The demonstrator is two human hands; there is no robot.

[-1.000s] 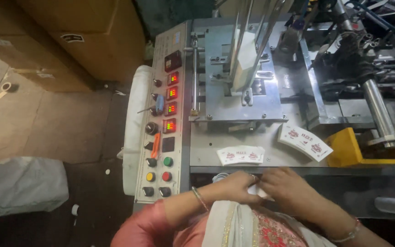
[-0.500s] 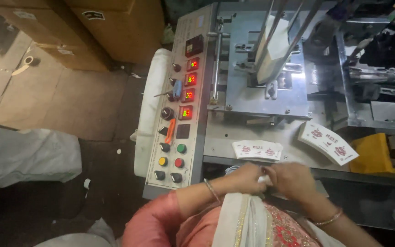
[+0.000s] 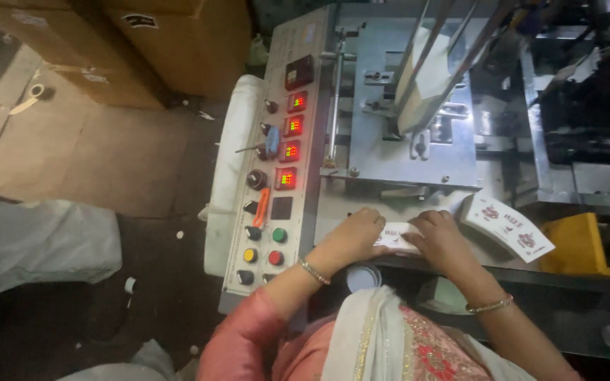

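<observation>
A person sits at a grey metal machine, seen from above. Both hands rest on the machine's flat front ledge (image 3: 333, 212), on a small stack of white printed cards (image 3: 397, 236). The left hand (image 3: 358, 229) lies palm down at the stack's left end, fingers curled over its edge. The right hand (image 3: 443, 236) lies palm down at the stack's right end, fingers bent and pressing on it. Both hands touch the stack; whether either truly grips it, I cannot tell. Each wrist wears a thin bangle.

Just right of the stack lies a fanned pile of white cards with red prints (image 3: 506, 226). Right of that pile sits a yellow block (image 3: 580, 243). Left of the stack, a control panel (image 3: 277, 169) carries 4 lit red displays, knobs and coloured buttons. Far left of the panel, brown cardboard boxes (image 3: 178, 42) stand on the floor.
</observation>
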